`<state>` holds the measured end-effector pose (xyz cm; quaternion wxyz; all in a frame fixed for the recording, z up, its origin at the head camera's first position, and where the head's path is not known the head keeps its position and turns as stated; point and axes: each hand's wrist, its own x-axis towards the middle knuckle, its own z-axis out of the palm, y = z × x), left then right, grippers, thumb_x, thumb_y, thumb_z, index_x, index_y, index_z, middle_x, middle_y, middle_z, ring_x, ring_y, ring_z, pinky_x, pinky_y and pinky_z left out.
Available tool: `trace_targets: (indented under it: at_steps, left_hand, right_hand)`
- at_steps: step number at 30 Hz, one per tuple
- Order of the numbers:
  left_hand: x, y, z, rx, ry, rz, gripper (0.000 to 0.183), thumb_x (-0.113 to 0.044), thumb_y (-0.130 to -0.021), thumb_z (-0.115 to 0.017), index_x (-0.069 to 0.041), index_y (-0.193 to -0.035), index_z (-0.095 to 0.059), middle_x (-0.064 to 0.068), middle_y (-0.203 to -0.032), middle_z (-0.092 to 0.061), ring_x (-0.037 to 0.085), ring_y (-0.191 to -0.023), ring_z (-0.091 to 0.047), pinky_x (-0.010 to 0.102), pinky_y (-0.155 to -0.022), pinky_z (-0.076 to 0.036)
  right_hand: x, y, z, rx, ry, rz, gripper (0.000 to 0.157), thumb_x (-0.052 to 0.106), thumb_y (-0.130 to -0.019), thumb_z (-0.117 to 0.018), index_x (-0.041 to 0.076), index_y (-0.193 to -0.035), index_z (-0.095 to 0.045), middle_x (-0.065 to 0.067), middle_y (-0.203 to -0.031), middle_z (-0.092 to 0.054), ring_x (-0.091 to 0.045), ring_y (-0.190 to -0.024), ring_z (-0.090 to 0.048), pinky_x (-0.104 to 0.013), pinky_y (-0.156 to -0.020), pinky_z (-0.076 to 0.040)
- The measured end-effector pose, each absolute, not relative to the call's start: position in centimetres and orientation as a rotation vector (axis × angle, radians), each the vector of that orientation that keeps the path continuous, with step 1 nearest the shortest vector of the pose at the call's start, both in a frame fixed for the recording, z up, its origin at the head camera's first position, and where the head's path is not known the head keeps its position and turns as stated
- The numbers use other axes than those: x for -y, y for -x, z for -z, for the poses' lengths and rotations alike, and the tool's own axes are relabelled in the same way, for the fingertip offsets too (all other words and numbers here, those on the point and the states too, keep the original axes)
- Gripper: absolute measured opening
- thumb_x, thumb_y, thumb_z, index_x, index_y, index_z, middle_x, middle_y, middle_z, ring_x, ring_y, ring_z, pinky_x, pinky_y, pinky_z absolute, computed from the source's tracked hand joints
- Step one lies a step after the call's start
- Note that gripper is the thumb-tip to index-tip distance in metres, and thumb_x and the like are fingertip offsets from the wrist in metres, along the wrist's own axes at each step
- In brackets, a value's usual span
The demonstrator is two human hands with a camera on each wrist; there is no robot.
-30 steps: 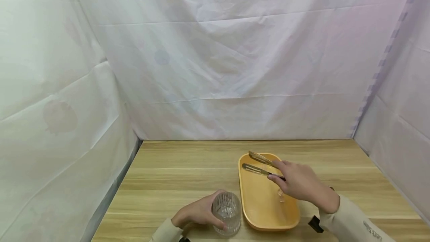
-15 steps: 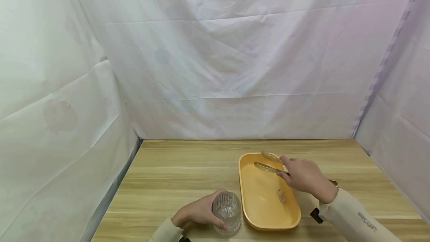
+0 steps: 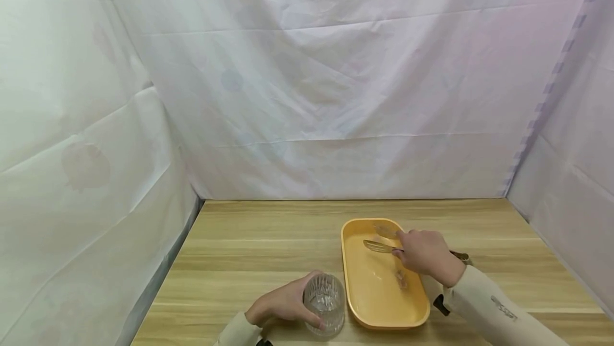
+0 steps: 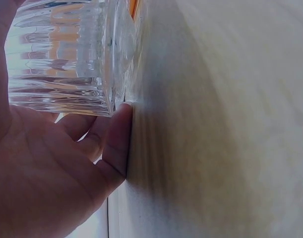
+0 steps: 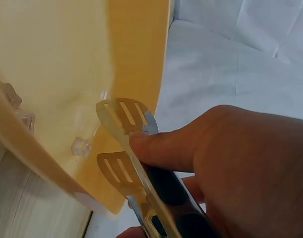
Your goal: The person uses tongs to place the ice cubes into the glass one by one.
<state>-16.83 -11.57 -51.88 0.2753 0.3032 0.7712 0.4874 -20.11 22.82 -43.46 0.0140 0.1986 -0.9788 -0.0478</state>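
My left hand [image 3: 285, 299] holds a clear ribbed glass [image 3: 325, 303] that stands upright on the table, fingers and thumb around its side. With my right hand [image 3: 426, 252] I grip metal tongs [image 3: 379, 247] with slotted ends and dark handle pads. Their two ends are spread apart and reach into the far part of the yellow tray [image 3: 371, 295]. Close to these ends, in the right wrist view, a clear cube [image 5: 81, 147] lies on the tray floor. Two more clear cubes [image 3: 401, 279] sit together near the tray's right side.
The tray stands just right of the glass on a wood-grain table [image 3: 259, 239]. White cloth [image 3: 312, 85] hangs behind the table and along both sides.
My right hand first drew the tongs to the right, then lowered them into the tray's far end. The left hand and the glass have stayed in place.
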Motion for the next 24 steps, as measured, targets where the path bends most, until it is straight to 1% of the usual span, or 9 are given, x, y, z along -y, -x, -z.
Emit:
trace_targets:
  at_steps: [3,7,13,16,20,24]
  left_hand:
    - [11.6,16.9,52.0,-2.074,-0.816,-1.31,0.079,-0.023,-0.073,-0.089,-0.029,-0.137,-0.043,-0.008,-0.129,-0.055,0.009,-0.12,-0.052,0.028,-0.102,-0.039]
    - [11.6,16.9,52.0,-2.086,-0.814,-1.3,0.079,-0.025,-0.073,-0.089,-0.031,-0.137,-0.043,-0.009,-0.129,-0.056,0.008,-0.12,-0.052,0.029,-0.103,-0.039]
    - [11.6,16.9,52.0,-2.1,-0.817,-1.282,0.08,-0.027,-0.073,-0.089,-0.031,-0.137,-0.042,-0.009,-0.129,-0.055,0.008,-0.12,-0.052,0.029,-0.103,-0.039]
    - [11.6,17.0,52.0,-2.104,-0.816,-1.28,0.08,-0.027,-0.073,-0.089,-0.032,-0.137,-0.042,-0.009,-0.129,-0.055,0.008,-0.12,-0.052,0.028,-0.102,-0.039]
    - [11.6,17.0,52.1,-2.104,-0.819,-1.288,0.08,-0.027,-0.072,-0.09,-0.032,-0.137,-0.042,-0.009,-0.129,-0.056,0.008,-0.12,-0.053,0.028,-0.103,-0.039]
    - [11.5,17.0,52.1,-2.099,-0.825,-1.296,0.08,-0.026,-0.072,-0.089,-0.031,-0.137,-0.042,-0.008,-0.129,-0.056,0.009,-0.12,-0.053,0.028,-0.102,-0.039]
  right_hand:
    - [-22.6,20.4,43.7,3.03,-0.621,0.176,0.029,0.037,-0.091,-0.068,0.009,-0.088,-0.06,-0.002,-0.058,-0.046,-0.017,-0.045,-0.044,-0.034,-0.04,-0.04]
    - [-22.3,20.6,44.0,3.002,-0.602,0.217,0.03,0.035,-0.091,-0.069,0.01,-0.078,-0.057,-0.002,-0.053,-0.04,-0.016,-0.041,-0.041,-0.033,-0.038,-0.038]
    - [-21.8,20.9,44.2,3.026,-0.575,0.162,0.035,0.033,-0.09,-0.071,0.012,-0.067,-0.053,0.0,-0.05,-0.04,-0.015,-0.041,-0.04,-0.032,-0.038,-0.036]
    - [-21.7,21.0,44.3,3.035,-0.575,0.153,0.038,0.032,-0.09,-0.071,0.012,-0.065,-0.051,-0.001,-0.05,-0.04,-0.015,-0.041,-0.04,-0.032,-0.038,-0.036]
    - [-21.8,21.1,44.5,3.003,-0.606,0.152,0.037,0.028,-0.091,-0.07,0.012,-0.064,-0.05,-0.001,-0.05,-0.039,-0.015,-0.041,-0.04,-0.032,-0.038,-0.036]
    - [-21.9,21.3,44.7,2.965,-0.651,0.147,0.033,0.023,-0.091,-0.07,0.012,-0.067,-0.05,-0.001,-0.053,-0.04,-0.016,-0.043,-0.041,-0.033,-0.037,-0.038]
